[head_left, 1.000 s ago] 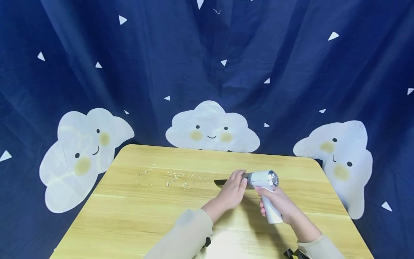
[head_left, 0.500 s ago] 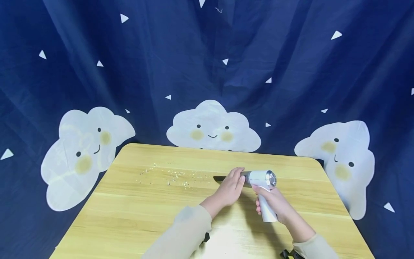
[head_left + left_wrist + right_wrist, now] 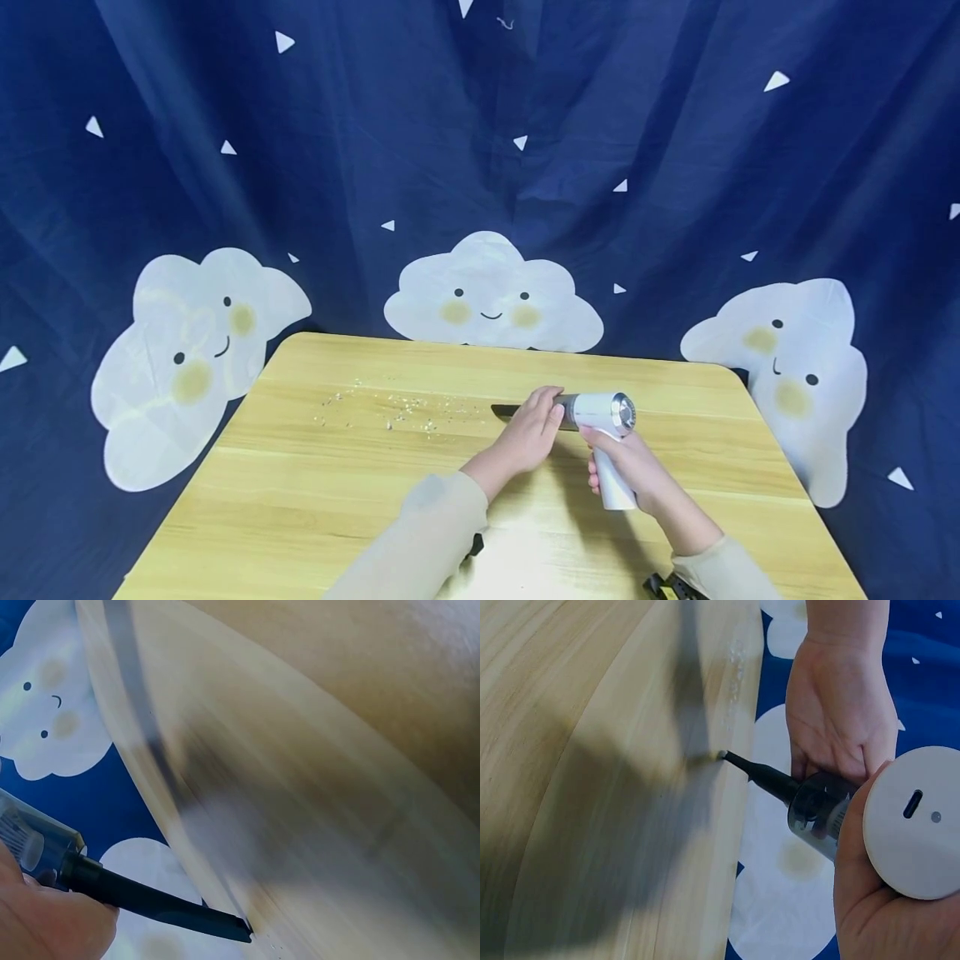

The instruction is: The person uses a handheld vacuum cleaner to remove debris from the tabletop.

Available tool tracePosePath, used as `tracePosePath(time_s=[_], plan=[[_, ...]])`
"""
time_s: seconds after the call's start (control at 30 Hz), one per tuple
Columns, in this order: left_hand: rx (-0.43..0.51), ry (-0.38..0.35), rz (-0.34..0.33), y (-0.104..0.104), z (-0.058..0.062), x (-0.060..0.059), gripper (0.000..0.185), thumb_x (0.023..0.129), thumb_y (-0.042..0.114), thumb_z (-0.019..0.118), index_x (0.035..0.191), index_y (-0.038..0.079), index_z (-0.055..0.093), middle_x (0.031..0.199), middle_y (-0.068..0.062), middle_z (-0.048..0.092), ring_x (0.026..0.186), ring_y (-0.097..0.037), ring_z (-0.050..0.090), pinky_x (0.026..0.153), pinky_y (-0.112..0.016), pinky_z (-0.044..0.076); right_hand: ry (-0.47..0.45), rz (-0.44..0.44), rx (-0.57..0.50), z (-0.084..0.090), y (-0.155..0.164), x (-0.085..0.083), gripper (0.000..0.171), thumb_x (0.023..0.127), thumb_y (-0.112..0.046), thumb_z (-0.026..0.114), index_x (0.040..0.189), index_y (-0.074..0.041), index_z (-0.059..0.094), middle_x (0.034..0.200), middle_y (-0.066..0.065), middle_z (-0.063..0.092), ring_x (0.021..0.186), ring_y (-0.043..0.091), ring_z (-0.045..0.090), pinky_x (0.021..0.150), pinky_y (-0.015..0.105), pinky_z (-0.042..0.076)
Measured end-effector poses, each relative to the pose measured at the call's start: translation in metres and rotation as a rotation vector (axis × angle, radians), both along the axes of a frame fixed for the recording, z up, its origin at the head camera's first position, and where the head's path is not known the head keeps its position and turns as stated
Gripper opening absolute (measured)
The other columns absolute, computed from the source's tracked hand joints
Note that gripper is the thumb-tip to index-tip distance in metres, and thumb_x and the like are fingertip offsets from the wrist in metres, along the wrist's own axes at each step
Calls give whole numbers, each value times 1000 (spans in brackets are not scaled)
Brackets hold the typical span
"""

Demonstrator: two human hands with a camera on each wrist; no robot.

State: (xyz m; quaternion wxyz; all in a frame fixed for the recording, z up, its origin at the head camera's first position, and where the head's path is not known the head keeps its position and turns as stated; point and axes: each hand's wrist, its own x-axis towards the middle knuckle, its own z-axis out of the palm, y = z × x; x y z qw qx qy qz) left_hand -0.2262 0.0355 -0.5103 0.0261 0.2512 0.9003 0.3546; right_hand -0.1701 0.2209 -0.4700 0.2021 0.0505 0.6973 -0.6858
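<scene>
- The right hand (image 3: 637,467) wraps the handle of a small white handheld vacuum (image 3: 607,425) above the wooden table (image 3: 300,500).
- The left hand (image 3: 532,433) curls round its dark barrel.
- The black nozzle (image 3: 506,411) points at scattered pale crumbs (image 3: 390,412).

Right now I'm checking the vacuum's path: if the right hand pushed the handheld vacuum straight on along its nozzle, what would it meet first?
Probably the scattered crumbs: the right hand aims the handheld vacuum leftward, its black nozzle low over the table. Depth is unclear.
</scene>
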Motion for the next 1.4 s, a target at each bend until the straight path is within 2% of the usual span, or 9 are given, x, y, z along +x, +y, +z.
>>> tracePosePath(time_s=[0.27,0.57,1.4], plan=[[14,-5,11,-3,-3,-4,62,109,46,8,157,10,26,160,-14,30,147,-29,30,120,-44,25,13,30,-12,0,-2,-3,30,100,-33,61,98,-7,47,65,6,59,53,16,60,53,32,56],[12,-21,35,-5,-2,-2,62,109,45,10,157,10,27,160,-13,30,148,-27,28,121,-44,23,8,38,-7,-1,-3,-5,29,100,-34,60,97,-8,48,66,6,58,53,16,60,52,32,56],[43,-19,80,1,3,18,61,110,43,13,155,6,29,157,-16,34,145,-31,32,120,-46,25,7,120,-27,4,8,-1,27,101,-31,59,102,-6,49,67,6,59,52,15,60,53,32,56]])
